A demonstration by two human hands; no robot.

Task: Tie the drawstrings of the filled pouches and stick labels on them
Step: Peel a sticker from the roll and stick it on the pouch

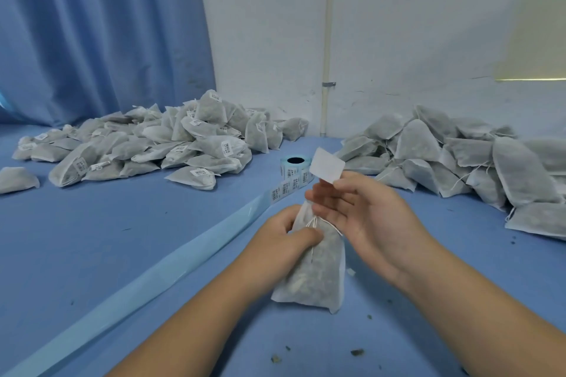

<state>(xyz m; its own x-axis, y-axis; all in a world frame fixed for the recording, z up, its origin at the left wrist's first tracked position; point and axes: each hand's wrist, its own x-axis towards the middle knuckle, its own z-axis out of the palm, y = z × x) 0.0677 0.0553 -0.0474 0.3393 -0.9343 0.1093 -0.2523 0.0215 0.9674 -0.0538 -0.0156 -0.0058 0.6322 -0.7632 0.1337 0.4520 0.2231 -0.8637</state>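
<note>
A filled white pouch stands upright on the blue table, its drawstring gathered and knotted at the neck. My left hand grips the pouch just below the neck. My right hand hovers above and to the right of the pouch top, pinching a white label between thumb and fingertip, its blank side toward me. A label roll with a blue core stands behind the hands, and a strip of printed labels trails from it.
A heap of labelled pouches lies at the back left. A pile of unlabelled pouches fills the back right. Pale blue backing tape runs diagonally across the table to the lower left. Small crumbs dot the near surface.
</note>
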